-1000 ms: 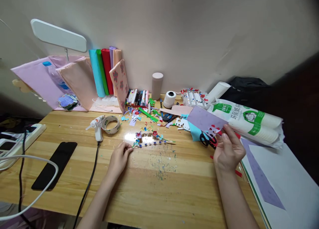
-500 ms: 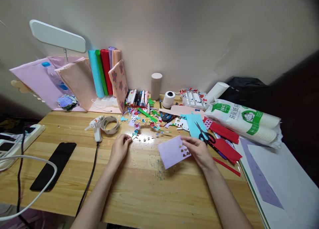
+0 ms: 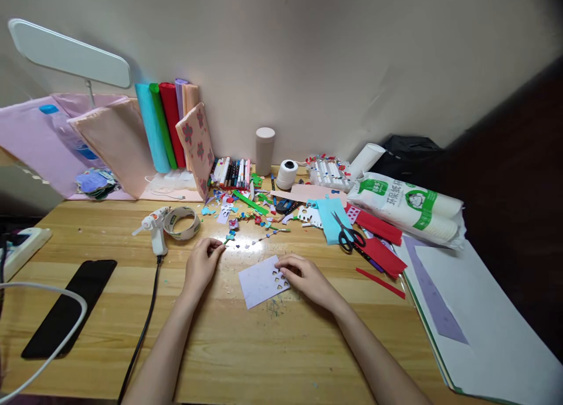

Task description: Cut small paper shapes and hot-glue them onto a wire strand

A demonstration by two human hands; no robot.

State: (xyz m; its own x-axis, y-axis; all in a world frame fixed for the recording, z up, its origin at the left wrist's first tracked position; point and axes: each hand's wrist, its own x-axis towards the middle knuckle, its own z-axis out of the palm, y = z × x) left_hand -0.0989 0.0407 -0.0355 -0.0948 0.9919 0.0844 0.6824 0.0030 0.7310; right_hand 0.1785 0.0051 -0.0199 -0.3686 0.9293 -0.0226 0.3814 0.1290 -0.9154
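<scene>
My left hand (image 3: 203, 266) rests near the table's middle, its thumb and finger pinched on the end of a thin green stem (image 3: 228, 238) with small blue and purple paper pieces. To its right, my right hand (image 3: 308, 279) pinches the upper right corner of a lilac paper sheet (image 3: 258, 283) with several small holes cut along that side. The sheet lies low over the wood or on it. Just beyond both hands are small paper shapes and another decorated stem (image 3: 271, 235). Black scissors (image 3: 347, 233) lie partly on light blue paper (image 3: 326, 217).
A white glue gun (image 3: 156, 232) and a tape roll (image 3: 182, 223) stand left of my left hand, with a black phone (image 3: 70, 308) nearer. Red paper (image 3: 382, 257), wrapped paper cups (image 3: 409, 208) and large white sheets (image 3: 492, 317) are on the right. Markers (image 3: 231, 173) lie at the back.
My right hand has moved left and down with the lilac sheet, bringing it nearer my left hand. My left hand keeps its pinch on the stem. The whole view has shifted slightly.
</scene>
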